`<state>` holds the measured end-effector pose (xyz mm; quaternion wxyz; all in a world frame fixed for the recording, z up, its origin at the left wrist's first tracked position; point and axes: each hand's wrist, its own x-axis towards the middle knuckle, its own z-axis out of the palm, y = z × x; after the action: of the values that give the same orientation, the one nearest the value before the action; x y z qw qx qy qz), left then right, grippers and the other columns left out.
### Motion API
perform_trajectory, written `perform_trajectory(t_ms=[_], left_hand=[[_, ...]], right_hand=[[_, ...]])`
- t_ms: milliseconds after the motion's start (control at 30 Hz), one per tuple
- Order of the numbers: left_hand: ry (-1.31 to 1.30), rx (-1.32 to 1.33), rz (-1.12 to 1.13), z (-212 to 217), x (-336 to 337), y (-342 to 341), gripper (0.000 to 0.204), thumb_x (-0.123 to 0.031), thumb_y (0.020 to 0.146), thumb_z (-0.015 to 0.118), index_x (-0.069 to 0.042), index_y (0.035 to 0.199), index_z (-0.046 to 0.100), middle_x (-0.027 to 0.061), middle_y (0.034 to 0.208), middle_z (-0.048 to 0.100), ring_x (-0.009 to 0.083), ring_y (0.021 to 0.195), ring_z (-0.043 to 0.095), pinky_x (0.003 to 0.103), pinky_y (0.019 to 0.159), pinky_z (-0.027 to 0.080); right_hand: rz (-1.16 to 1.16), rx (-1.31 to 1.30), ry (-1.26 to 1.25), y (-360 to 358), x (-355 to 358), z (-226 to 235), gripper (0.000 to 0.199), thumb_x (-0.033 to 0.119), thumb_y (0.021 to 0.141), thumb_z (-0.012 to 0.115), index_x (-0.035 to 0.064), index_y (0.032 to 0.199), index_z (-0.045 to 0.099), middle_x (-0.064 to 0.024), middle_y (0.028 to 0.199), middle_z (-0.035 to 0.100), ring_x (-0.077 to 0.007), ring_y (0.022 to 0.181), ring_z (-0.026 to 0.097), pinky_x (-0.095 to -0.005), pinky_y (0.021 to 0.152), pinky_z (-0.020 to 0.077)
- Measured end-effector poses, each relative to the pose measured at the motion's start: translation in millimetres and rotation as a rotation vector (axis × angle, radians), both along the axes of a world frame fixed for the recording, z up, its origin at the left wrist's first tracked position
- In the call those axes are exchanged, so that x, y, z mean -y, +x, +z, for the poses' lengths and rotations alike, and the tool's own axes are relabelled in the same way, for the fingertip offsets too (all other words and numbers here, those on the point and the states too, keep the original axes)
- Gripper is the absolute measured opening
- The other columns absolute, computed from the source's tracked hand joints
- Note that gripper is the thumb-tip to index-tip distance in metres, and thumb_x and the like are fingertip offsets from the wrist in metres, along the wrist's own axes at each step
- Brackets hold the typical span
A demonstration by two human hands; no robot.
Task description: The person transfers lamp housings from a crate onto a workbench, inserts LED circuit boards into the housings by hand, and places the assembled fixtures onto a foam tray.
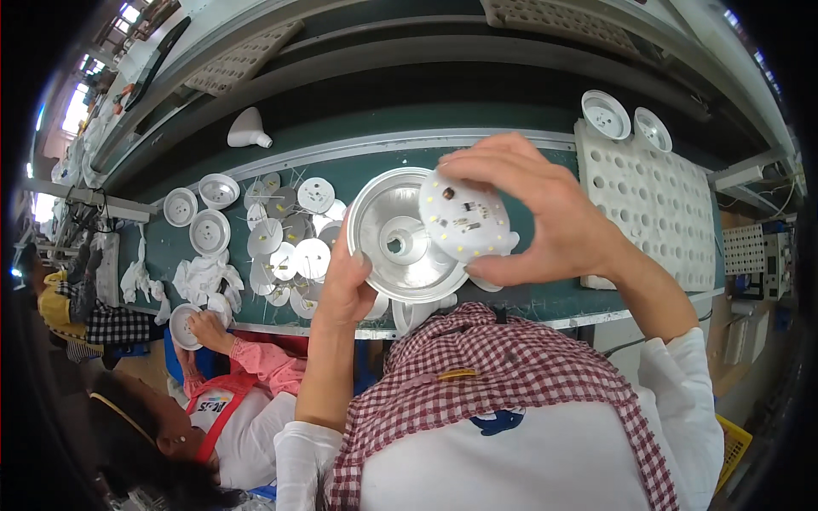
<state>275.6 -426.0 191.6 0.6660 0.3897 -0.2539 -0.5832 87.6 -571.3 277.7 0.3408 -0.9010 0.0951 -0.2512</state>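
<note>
Head view shows the left hand (pixel 341 285) gripping a silver metal cup (pixel 400 234) by its rim, while the right hand (pixel 545 213) pinches a round white light board (pixel 464 217) just over its mouth. The board looks not yet seated. More boards (pixel 290 238) lie heaped on the green surface (pixel 341 175), seemingly awaiting assembly.

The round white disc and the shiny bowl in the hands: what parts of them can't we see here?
Head view:
- The round LED disc: its right edge is hidden under the right hand; the parts on it are too small to tell.
- The silver bulb housing: its right side is hidden behind the disc, its lower left rim by the left hand.
- The housing's underside faces away.
</note>
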Motion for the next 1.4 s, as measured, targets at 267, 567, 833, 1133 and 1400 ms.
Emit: perform_trajectory(t_ms=[267, 567, 833, 1133, 1400], left_hand=[[-0.031, 0.052, 0.006, 6.6, 9.1, -9.7, 0.098, -0.045, 0.067, 0.072, 0.0, 0.137, 0.019, 0.013, 0.133, 0.036, 0.0226, 0.123, 0.038, 0.035, 0.1, 0.033], [-0.038, -0.013, -0.062, 10.7, 10.7, -14.8, 0.098, -0.044, 0.067, 0.071, 0.0, 0.137, 0.018, 0.0132, 0.132, 0.037, 0.0231, 0.122, 0.039, 0.034, 0.099, 0.035], [-0.049, -0.048, -0.082, 6.9, 9.7, -15.8, 0.091, -0.041, 0.069, 0.07, -0.001, 0.135, 0.022, 0.0123, 0.13, 0.038, 0.0219, 0.12, 0.041, 0.034, 0.098, 0.036], [-0.029, -0.172, -0.109, 4.1, 4.9, -16.5, 0.074, -0.018, 0.072, 0.062, 0.0, 0.134, 0.026, 0.0142, 0.128, 0.041, 0.0247, 0.119, 0.043, 0.036, 0.099, 0.036], [0.376, 0.098, -0.29, 7.1, 4.6, -27.2, 0.059, 0.007, 0.07, 0.053, 0.001, 0.127, 0.04, 0.0139, 0.116, 0.053, 0.0206, 0.106, 0.053, 0.032, 0.091, 0.042]], right_hand=[[0.15, -0.091, -0.058, 15.5, -1.8, -8.8, 0.065, 0.019, 0.059, 0.07, -0.0003, 0.116, 0.048, -0.0143, 0.11, 0.055, -0.0303, 0.103, 0.045, -0.0364, 0.089, 0.0405], [0.139, -0.118, -0.1, 16.1, -2.6, -5.2, 0.068, 0.02, 0.058, 0.071, 0.0031, 0.119, 0.046, -0.0143, 0.104, 0.055, -0.0298, 0.103, 0.045, -0.0395, 0.093, 0.0315], [0.144, -0.2, -0.132, 18.3, -6.4, -10.2, 0.067, 0.02, 0.059, 0.071, 0.0046, 0.119, 0.046, -0.0134, 0.108, 0.054, -0.0279, 0.102, 0.045, -0.0379, 0.089, 0.0312], [0.046, -0.023, -0.24, 12.8, -2.3, -23.0, 0.05, 0.015, 0.063, 0.071, 0.0014, 0.108, 0.053, -0.0137, 0.11, 0.055, -0.0288, 0.102, 0.049, -0.0376, 0.088, 0.0365], [-0.152, -0.567, 0.432, -5.8, -18.8, -53.6, 0.038, 0.01, 0.068, 0.069, 0.0, 0.101, 0.054, -0.0166, 0.082, 0.064, -0.0253, 0.075, 0.064, -0.0341, 0.064, 0.0484]])
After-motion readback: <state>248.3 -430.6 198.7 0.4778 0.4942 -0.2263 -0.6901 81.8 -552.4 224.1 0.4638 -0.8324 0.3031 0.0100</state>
